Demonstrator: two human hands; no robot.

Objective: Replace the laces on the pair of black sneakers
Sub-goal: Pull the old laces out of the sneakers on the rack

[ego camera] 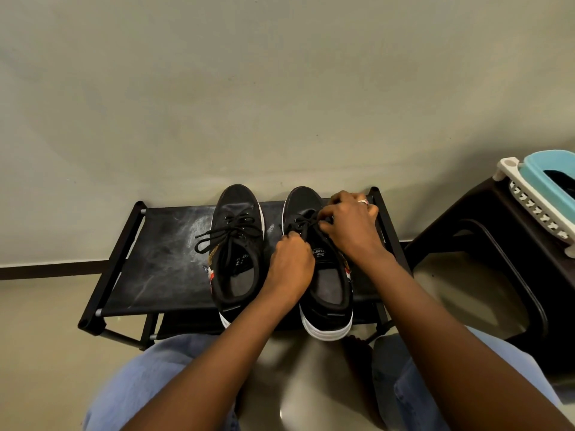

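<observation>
Two black sneakers with white soles stand side by side on a low black rack [161, 244], toes toward the wall. The left sneaker [238, 253] has its black lace [217, 236] tied in a loose bow. Over the right sneaker [323, 281] both hands work at the black lace [303, 222] near the upper eyelets. My left hand [292, 259] pinches the lace at the shoe's left side. My right hand [348, 225], wearing a ring, pinches the lace on the right and hides that side of the lacing.
The rack stands against a pale wall on a beige floor. A dark plastic stool [497, 259] stands at the right, carrying a white basket [535, 206] with a light blue container [553, 172]. My knees in blue jeans [149, 387] are just in front of the rack.
</observation>
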